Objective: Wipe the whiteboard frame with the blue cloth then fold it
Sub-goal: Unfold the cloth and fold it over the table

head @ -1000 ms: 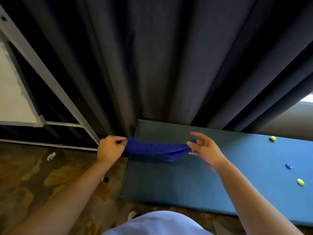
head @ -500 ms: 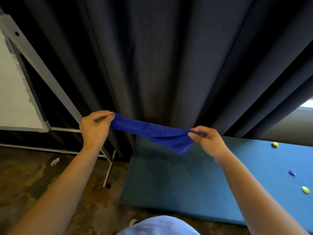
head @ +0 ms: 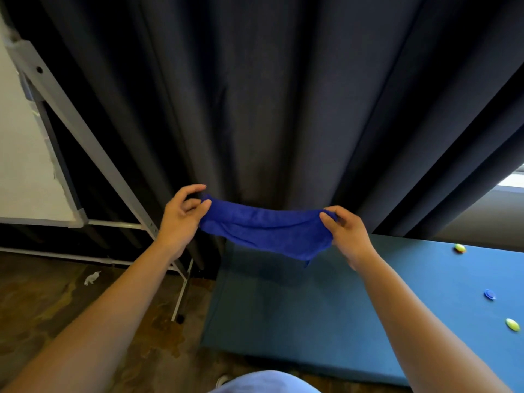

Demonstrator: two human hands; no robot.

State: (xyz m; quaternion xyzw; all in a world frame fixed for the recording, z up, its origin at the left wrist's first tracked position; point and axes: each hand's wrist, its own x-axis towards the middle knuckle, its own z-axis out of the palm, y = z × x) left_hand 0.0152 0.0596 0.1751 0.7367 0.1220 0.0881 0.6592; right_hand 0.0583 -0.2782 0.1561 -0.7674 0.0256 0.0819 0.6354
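The blue cloth [head: 266, 229] hangs stretched between my two hands in the air, in front of a dark curtain. My left hand [head: 181, 219] pinches its left end with thumb and fingers. At the right end, my right hand [head: 344, 232] grips the cloth, whose lower edge sags in folds. The whiteboard [head: 25, 165] stands at the far left, with its grey metal frame [head: 82, 134] slanting down toward the floor. Neither hand touches the frame.
A blue table [head: 354, 313] lies below my hands at the right, holding a yellow magnet [head: 459, 247], a blue magnet [head: 489, 294] and another yellow magnet [head: 512, 324]. A dark curtain [head: 269, 109] fills the background. A white scrap [head: 92, 277] lies on the brown floor.
Both hands have lifted the cloth from the table's far edge up into the air. The hands now hold it spread wider and more opened out.
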